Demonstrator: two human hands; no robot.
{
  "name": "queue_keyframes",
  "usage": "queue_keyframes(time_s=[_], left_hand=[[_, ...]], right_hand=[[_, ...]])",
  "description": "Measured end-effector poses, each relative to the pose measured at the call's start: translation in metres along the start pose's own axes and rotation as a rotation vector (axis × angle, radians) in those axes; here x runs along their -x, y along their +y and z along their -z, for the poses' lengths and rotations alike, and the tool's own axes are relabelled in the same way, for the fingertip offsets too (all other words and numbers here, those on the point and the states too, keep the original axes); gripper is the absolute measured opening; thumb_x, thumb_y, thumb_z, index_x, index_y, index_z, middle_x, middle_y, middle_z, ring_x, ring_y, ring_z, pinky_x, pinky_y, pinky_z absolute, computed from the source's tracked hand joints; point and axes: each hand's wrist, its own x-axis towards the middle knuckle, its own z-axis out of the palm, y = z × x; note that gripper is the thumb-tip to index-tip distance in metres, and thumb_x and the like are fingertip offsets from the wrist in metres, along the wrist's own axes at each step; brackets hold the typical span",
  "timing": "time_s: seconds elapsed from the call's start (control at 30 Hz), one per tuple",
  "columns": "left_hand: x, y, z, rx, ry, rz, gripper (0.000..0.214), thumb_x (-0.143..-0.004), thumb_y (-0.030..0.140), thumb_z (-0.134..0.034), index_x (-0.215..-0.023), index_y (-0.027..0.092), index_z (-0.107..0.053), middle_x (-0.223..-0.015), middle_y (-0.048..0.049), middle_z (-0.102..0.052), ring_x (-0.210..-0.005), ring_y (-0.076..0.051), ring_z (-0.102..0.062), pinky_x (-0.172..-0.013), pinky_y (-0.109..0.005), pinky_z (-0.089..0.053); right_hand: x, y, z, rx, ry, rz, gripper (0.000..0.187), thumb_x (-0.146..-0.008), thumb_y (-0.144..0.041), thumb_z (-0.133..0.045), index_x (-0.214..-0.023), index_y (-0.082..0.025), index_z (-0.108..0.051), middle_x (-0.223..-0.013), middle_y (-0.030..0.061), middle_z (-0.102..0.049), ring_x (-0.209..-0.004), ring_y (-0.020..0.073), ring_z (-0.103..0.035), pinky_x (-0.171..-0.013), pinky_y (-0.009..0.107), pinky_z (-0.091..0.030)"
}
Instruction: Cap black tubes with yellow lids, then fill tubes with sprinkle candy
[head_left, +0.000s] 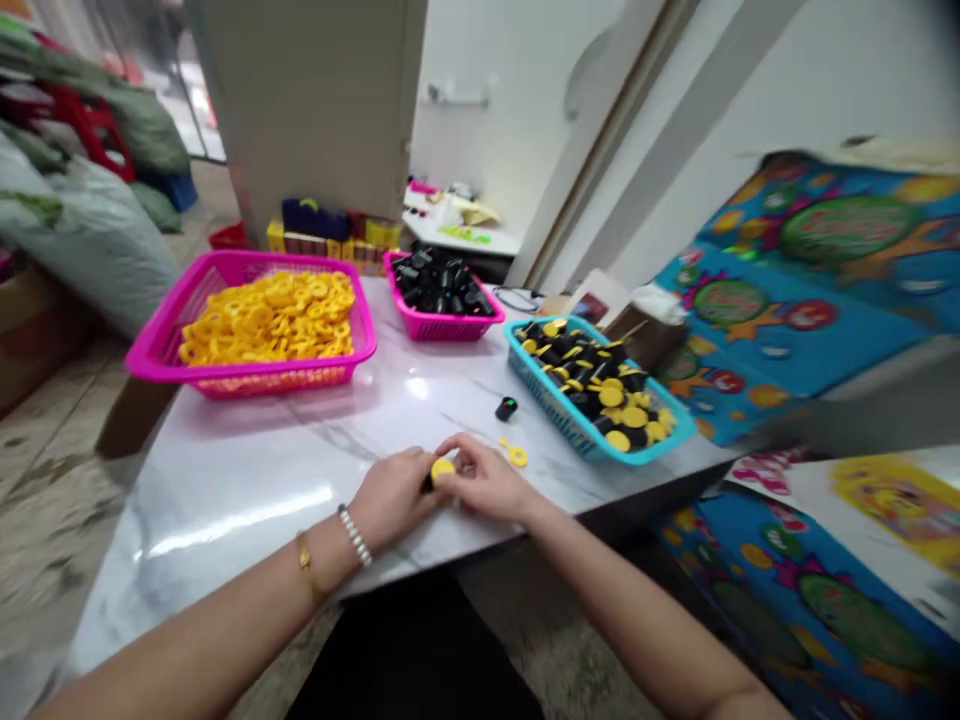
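Close to the table's front edge, my left hand (394, 495) is closed around a small black piece with a round yellow cap (443, 468) on its top. My right hand (491, 480) has its fingers and thumb closed on the yellow cap's side, so both hands meet at this one piece. Fingers hide most of the black part. Just beyond my right hand lie a loose yellow ring with a tab (516, 455) and a small black cylinder with a green spot (506, 408).
A pink basket (247, 375) of yellow ring pieces stands at left. Behind, a smaller pink basket (450, 328) holds black pieces. The blue basket (562, 415) at right contains black pieces with yellow caps. Printed blue boxes (817, 290) are stacked beyond the marble-patterned table (247, 470).
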Motion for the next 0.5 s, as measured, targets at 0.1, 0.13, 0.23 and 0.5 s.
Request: queue_keyframes(time_s=[0.1,0.13,0.23,0.5], left_hand=[[-0.002,-0.002,0.001,0.092,-0.025,-0.068,0.024,-0.080,0.028,-0.056,-0.102,0.019,-0.064,-0.085,-0.0041,-0.067,-0.076,-0.018,-0.062,-0.070,-0.027,-0.045],[-0.003,-0.002,0.002,0.151,-0.050,-0.081,0.033,-0.079,0.027,-0.057,-0.111,0.020,-0.061,-0.087,-0.0028,-0.067,-0.073,-0.016,-0.061,-0.070,-0.027,-0.046],[-0.003,-0.005,0.004,0.317,-0.100,-0.070,0.068,-0.078,0.032,-0.060,-0.141,0.023,-0.035,-0.099,-0.0017,-0.067,-0.064,-0.012,-0.059,-0.065,-0.025,-0.048],[-0.006,-0.011,0.003,0.271,-0.044,-0.039,0.054,-0.083,0.033,-0.055,-0.135,0.020,-0.045,-0.100,-0.0041,-0.068,-0.065,-0.012,-0.060,-0.069,-0.027,-0.048]], right_hand=[[0.008,-0.002,-0.005,0.357,0.208,0.170,0.037,-0.073,-0.033,-0.068,-0.108,-0.026,-0.056,-0.070,-0.0046,-0.063,-0.060,0.0134,-0.059,-0.058,0.023,-0.042],[0.010,-0.004,0.000,0.439,0.253,0.189,0.033,-0.075,-0.030,-0.066,-0.106,-0.026,-0.057,-0.068,-0.0043,-0.063,-0.061,0.0144,-0.060,-0.060,0.024,-0.042],[0.012,-0.011,0.042,0.594,0.427,0.166,0.021,-0.082,-0.030,-0.058,-0.101,-0.023,-0.060,-0.068,-0.0009,-0.065,-0.062,0.0159,-0.060,-0.061,0.025,-0.042],[0.000,-0.011,0.168,0.981,0.886,0.032,0.054,-0.089,-0.045,-0.053,-0.135,-0.019,-0.044,-0.104,0.0186,-0.066,-0.083,0.0278,-0.062,-0.069,0.036,-0.041]])
